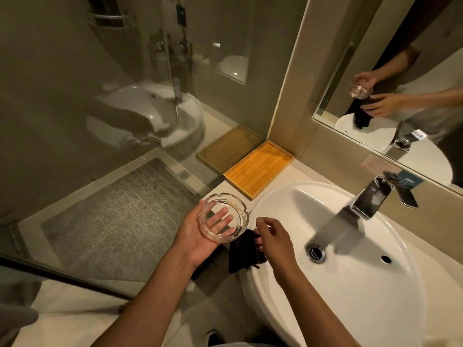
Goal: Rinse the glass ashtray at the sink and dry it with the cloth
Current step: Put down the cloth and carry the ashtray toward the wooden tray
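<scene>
A round clear glass ashtray (223, 217) rests on the upturned palm and fingers of my left hand (200, 236), held just left of the white sink (350, 284) over the counter's edge. A dark cloth (244, 254) hangs over the sink's left rim. My right hand (274, 240) pinches the top of that cloth with its fingertips. The chrome faucet (368, 200) stands at the sink's back right, and the drain (316, 252) lies below its spout. No water is seen running.
A bamboo tray (259, 169) lies on the counter behind the ashtray, in the corner. A mirror (400, 83) covers the wall at the right. A glass shower partition (112, 108) and the tiled shower floor (117, 221) fill the left.
</scene>
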